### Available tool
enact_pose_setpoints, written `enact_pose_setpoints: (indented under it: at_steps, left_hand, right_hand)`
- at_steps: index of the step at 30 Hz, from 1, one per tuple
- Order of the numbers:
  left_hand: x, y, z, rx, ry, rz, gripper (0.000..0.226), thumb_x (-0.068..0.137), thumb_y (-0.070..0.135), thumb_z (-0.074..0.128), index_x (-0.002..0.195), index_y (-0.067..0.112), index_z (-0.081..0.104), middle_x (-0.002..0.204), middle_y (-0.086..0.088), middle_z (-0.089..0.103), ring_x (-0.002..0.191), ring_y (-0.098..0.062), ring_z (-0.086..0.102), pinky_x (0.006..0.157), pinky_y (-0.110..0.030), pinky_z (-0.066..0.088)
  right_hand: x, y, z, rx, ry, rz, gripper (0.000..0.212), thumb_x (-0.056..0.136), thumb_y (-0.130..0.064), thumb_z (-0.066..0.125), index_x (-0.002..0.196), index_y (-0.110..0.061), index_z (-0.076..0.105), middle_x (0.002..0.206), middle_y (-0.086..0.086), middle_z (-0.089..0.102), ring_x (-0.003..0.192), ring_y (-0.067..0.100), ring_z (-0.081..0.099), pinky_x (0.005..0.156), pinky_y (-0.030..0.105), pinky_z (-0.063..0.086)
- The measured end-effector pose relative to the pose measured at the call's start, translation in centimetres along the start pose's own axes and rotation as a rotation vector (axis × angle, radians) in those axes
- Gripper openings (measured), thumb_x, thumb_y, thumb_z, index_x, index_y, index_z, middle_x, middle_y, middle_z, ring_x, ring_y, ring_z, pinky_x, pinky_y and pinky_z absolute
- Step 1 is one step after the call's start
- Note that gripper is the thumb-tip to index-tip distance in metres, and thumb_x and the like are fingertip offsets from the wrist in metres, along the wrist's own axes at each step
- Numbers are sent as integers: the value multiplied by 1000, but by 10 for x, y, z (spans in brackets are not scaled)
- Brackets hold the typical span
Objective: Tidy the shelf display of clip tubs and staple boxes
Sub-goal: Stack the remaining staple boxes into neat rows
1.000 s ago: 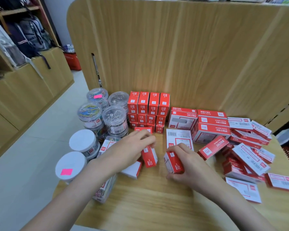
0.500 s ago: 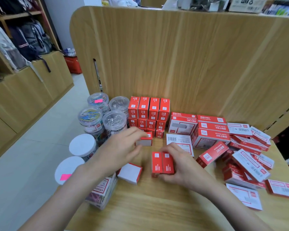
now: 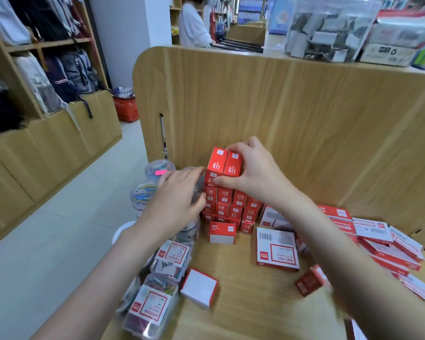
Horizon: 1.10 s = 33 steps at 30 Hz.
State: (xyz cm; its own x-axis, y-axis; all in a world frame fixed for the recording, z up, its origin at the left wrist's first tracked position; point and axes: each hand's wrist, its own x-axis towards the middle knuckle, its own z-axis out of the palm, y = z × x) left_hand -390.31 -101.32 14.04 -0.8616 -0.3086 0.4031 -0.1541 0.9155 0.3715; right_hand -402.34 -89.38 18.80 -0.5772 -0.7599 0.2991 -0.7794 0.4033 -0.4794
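Red pair of staple boxes [image 3: 224, 163] pinched in right hand [image 3: 258, 175], set atop stack [image 3: 231, 202] at back panel; left hand [image 3: 179, 200] loose-fingered, blurred, steadying stack side; misaligned release could topple column

A wooden worktop [image 3: 245, 312] fills the lower frame: stacked small red boxes [image 3: 231, 204] at centre, clip tubs [image 3: 145, 195] left, flat staple boxes [image 3: 388, 249] heaped right.
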Motion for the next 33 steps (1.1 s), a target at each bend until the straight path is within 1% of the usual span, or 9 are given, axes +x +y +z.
enact_pose_setpoints:
  at_steps: [4, 9, 12, 15, 21, 24, 27, 29, 33]
  left_hand:
    - [0, -2, 4, -5, -8, 5, 54, 89, 24, 54, 139, 17, 34, 128, -1, 53, 120, -18, 43, 107, -32, 14]
    - [0, -3, 3, -9, -30, -7, 56, 90, 27, 52, 141, 19, 29, 131, 1, 50, 123, -15, 39, 107, -29, 12]
    - [-1, -4, 1, -9, -46, -20, 59, 90, 28, 52, 142, 19, 25, 129, 0, 51, 123, -16, 38, 108, -31, 12]
    - [-3, -4, -3, -20, 2, 7, 52, 89, 22, 54, 138, 14, 36, 127, -2, 54, 120, -19, 42, 107, -35, 19]
    - [-46, 0, -12, -111, 220, 173, 28, 84, 12, 45, 107, 9, 62, 107, 0, 62, 100, -17, 54, 86, -32, 39]
    - [-75, 3, -3, -87, 120, 253, 24, 84, 15, 49, 102, 13, 65, 103, 4, 62, 96, -14, 54, 83, -30, 38]
    - [-89, -2, 5, -50, -85, 301, 25, 82, 26, 52, 104, 19, 63, 101, 8, 61, 93, -12, 52, 80, -24, 34]
    - [-94, -5, 9, 19, -222, 347, 30, 80, 37, 53, 106, 23, 59, 103, 10, 59, 95, -10, 49, 82, -24, 31]
    - [-93, -5, 15, 189, -371, 417, 46, 66, 56, 53, 103, 28, 58, 95, 12, 61, 92, -10, 46, 84, -28, 28]
  right_hand:
    - [-6, -1, 11, -61, 18, -18, 58, 73, -34, 73, 120, -9, 50, 112, 3, 37, 101, 20, 52, 90, 35, 42]
    - [-14, 0, 11, -28, 35, -42, 61, 75, -31, 73, 126, -12, 46, 119, 2, 34, 84, 11, 48, 87, 35, 45]
    - [-29, 4, 6, -14, 106, -67, 46, 78, -28, 70, 117, -14, 52, 115, 0, 39, 81, 11, 51, 81, 35, 49]
    - [-58, 7, 6, 3, 218, -155, 23, 83, -27, 61, 100, -12, 58, 102, -1, 48, 78, 5, 48, 74, 21, 43]
    - [-96, 31, 55, -162, -87, -224, 18, 76, -18, 58, 93, -11, 59, 101, 4, 61, 91, 26, 56, 80, 33, 44]
    - [-93, 36, 76, -316, -133, -255, 31, 66, -9, 65, 96, -9, 57, 101, 9, 62, 89, 26, 48, 80, 32, 38]
    - [-90, 30, 80, -290, -129, -166, 19, 73, -20, 47, 88, -11, 55, 89, 7, 58, 81, 27, 48, 69, 40, 46]
    - [-91, 28, 77, -222, -175, -94, 26, 77, -29, 40, 87, -10, 54, 88, 8, 54, 77, 28, 52, 65, 38, 45]
    - [-112, 34, 63, -176, -274, -14, 30, 77, -18, 57, 104, -10, 47, 106, 6, 42, 87, 31, 54, 68, 42, 48]
